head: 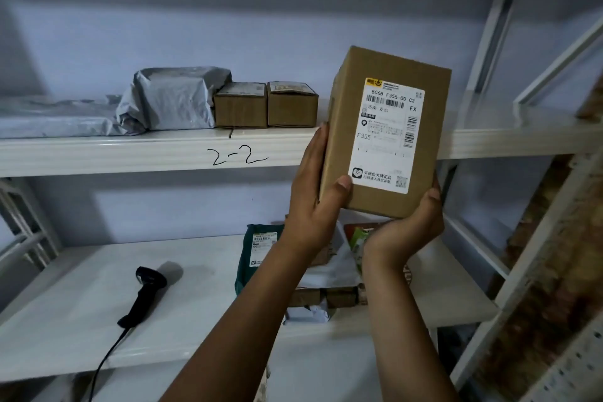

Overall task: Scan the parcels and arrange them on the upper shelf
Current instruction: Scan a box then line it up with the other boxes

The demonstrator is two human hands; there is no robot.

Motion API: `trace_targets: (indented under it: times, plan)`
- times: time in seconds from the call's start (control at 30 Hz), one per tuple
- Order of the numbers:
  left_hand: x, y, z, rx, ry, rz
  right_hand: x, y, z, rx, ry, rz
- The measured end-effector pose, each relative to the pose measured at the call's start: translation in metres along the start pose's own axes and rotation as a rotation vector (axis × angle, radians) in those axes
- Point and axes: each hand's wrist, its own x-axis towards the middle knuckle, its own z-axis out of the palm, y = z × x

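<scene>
I hold a brown cardboard box (346,127) upright with both hands, its white shipping label facing me, in front of the upper shelf's edge (163,153) marked "2-2". My left hand (313,202) grips its left side, thumb on the front. My right hand (408,228) cups its bottom right corner. On the upper shelf lie a flat grey mailer (55,116), a bulky grey poly bag (176,101) and two small brown boxes (241,106) (292,104). A black corded barcode scanner (145,294) lies on the lower shelf (81,303).
A pile of unsorted parcels sits on the lower shelf behind my forearms, including a dark green bag (257,251) and small boxes (326,297). White metal shelf posts (489,42) rise at the right. The upper shelf's right part (522,130) is bare.
</scene>
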Motion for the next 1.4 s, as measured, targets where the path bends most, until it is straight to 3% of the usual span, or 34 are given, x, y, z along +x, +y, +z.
trace_targets:
  times: [0.33,0.63,0.87,1.13,1.27,1.4]
  plan:
    - [0.027,-0.006,0.009,0.077,0.008,0.075,0.029,0.013,0.019,0.033,-0.031,-0.050]
    - [0.058,0.000,0.023,0.139,0.152,0.049,0.067,0.007,0.056,0.067,-0.093,-0.047]
    - [0.086,0.003,0.026,0.404,0.248,0.034,0.087,0.002,0.080,0.013,-0.098,-0.047]
    - [0.132,0.020,0.013,0.697,0.181,-0.133,0.108,0.001,0.119,-0.417,-0.016,-0.012]
    - [0.144,0.023,0.006,0.749,0.067,-0.307,0.116,0.003,0.130,-0.578,-0.041,0.004]
    - [0.152,0.026,0.001,0.904,-0.070,-0.336,0.125,0.004,0.139,-0.703,-0.093,0.060]
